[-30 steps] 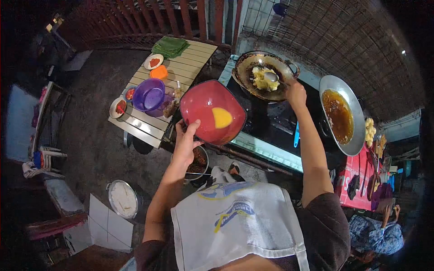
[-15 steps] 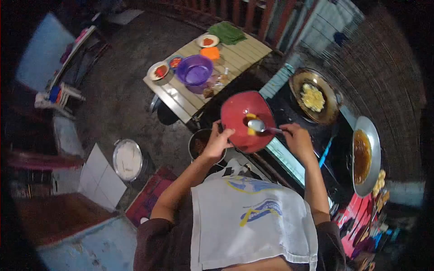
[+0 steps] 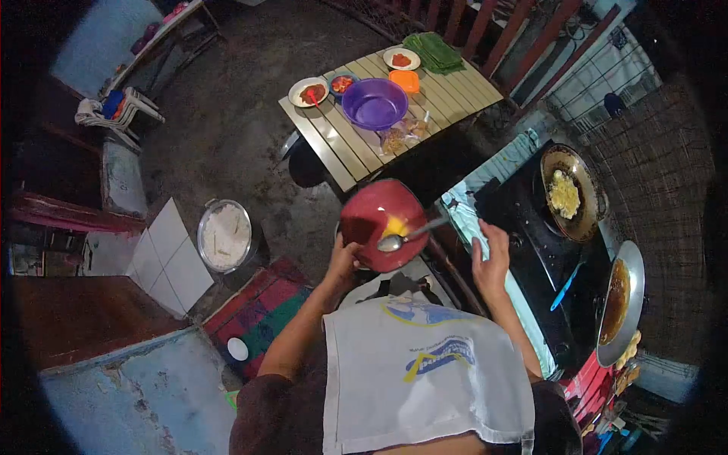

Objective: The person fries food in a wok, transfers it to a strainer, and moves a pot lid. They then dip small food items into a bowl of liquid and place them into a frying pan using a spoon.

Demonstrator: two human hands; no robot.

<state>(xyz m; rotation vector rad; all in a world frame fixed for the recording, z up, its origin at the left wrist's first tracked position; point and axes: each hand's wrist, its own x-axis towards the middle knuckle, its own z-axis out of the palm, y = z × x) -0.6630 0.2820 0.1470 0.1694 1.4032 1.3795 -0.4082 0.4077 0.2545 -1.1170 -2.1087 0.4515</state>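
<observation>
My left hand (image 3: 345,262) grips the left rim of a red bowl (image 3: 368,208). Some yellow liquid lies in the bowl, and a metal spoon (image 3: 390,243) rests in it with its handle over the right rim. To the right, my right hand (image 3: 491,258) is off the spoon, its fingers apart and holding nothing, above the stove's near edge. In a dark wok (image 3: 590,168) on the black stove (image 3: 531,227) lies a yellow fried egg (image 3: 563,195).
A slatted table (image 3: 337,155) ahead bears a purple basin (image 3: 375,104), small bowls and green leaves (image 3: 432,53). At right are a pan of brown sauce (image 3: 633,284) and a blue utensil (image 3: 565,292). A pot of rice (image 3: 225,235) stands at left.
My right hand has let go of the spoon, which now lies in the bowl. The bowl has moved slightly left and down in my left hand. The view has shifted, too.
</observation>
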